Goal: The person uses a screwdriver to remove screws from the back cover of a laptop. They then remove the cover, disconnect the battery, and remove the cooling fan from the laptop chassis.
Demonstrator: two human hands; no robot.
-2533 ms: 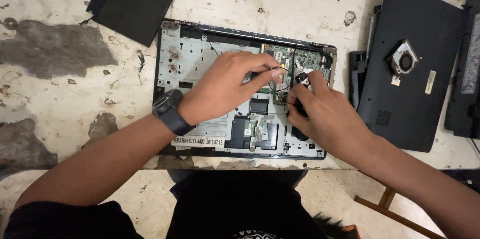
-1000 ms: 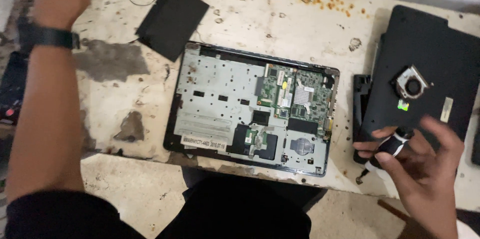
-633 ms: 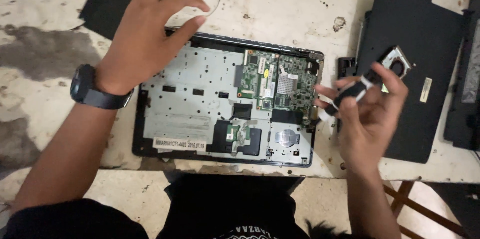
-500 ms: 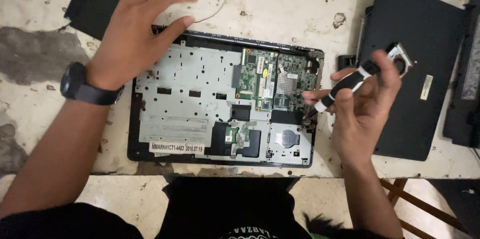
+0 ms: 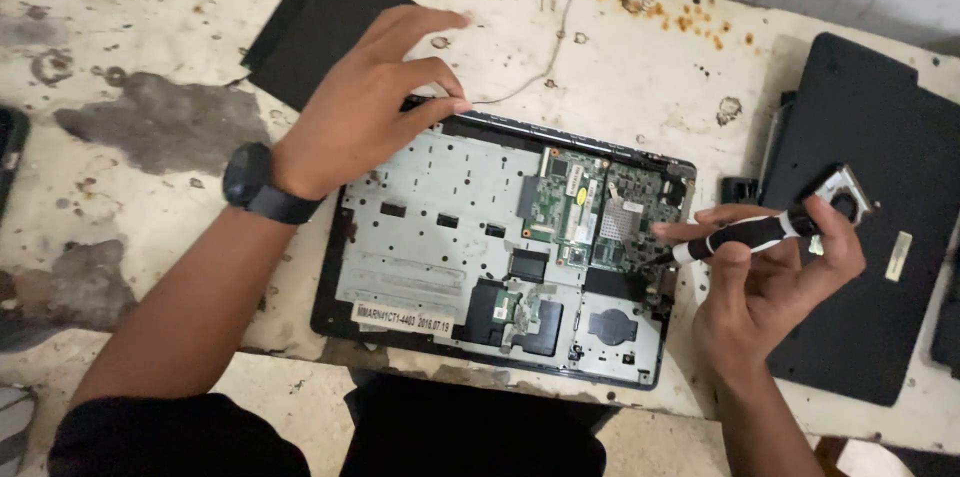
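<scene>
An opened laptop base (image 5: 450, 237) lies on the worn white table (image 5: 650, 67), its metal plate and green circuit board (image 5: 590, 212) exposed. My left hand (image 5: 375, 102), with a black watch on the wrist, hovers over the laptop's upper left corner, fingers spread and holding nothing. My right hand (image 5: 770, 282) grips a black-and-white screwdriver (image 5: 745, 235) at the laptop's right edge. Its tip points at the right side of the circuit board.
A black flat panel (image 5: 310, 27) lies at the upper left of the table. A black laptop cover (image 5: 870, 227) with a small fan (image 5: 845, 199) on it rests at the right. A thin wire (image 5: 560, 27) trails across the table's back. The table edge runs near my lap.
Both hands came back over the laptop after leaving it. My right hand picked up the screwdriver and brought its tip to the circuit board. My left hand lowered toward the laptop's upper left corner.
</scene>
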